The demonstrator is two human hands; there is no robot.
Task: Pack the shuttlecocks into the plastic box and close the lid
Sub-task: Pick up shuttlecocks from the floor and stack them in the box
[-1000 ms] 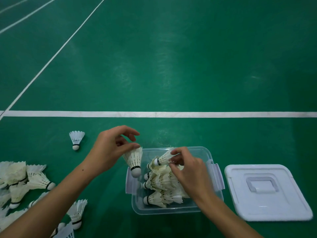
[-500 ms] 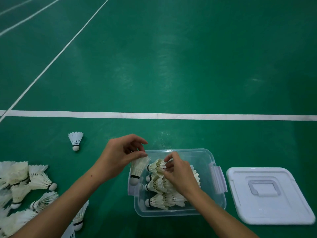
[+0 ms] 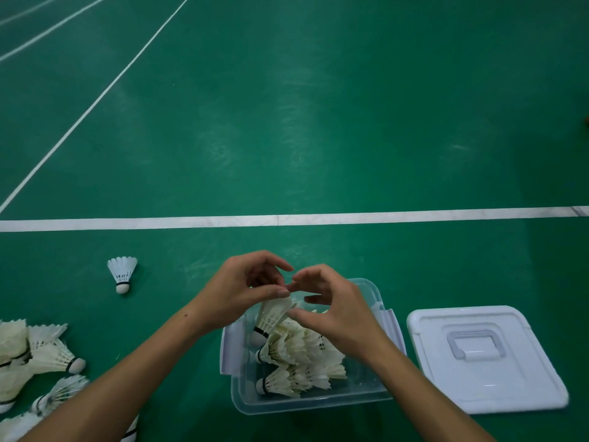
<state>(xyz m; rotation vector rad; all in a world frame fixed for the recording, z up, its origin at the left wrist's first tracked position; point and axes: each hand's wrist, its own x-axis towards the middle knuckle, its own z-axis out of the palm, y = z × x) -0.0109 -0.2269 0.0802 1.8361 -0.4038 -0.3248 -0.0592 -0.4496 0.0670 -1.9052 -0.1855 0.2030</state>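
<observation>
A clear plastic box stands on the green floor with several white shuttlecocks lying in rows inside it. My left hand pinches the feather skirt of one more shuttlecock, cork end down, over the box's left part. My right hand hovers over the box's middle with loosely curled fingers, its fingertips close to the left hand's; it holds nothing that I can see. The white lid lies flat on the floor to the right of the box.
A pile of loose shuttlecocks lies at the left edge, some hidden under my left forearm. One shuttlecock stands alone on its cork further out. A white court line crosses the floor beyond the box.
My left hand has carried its shuttlecock rightward over the box. My right hand has let go of the shuttlecock it was placing and has lifted up out of the box.
</observation>
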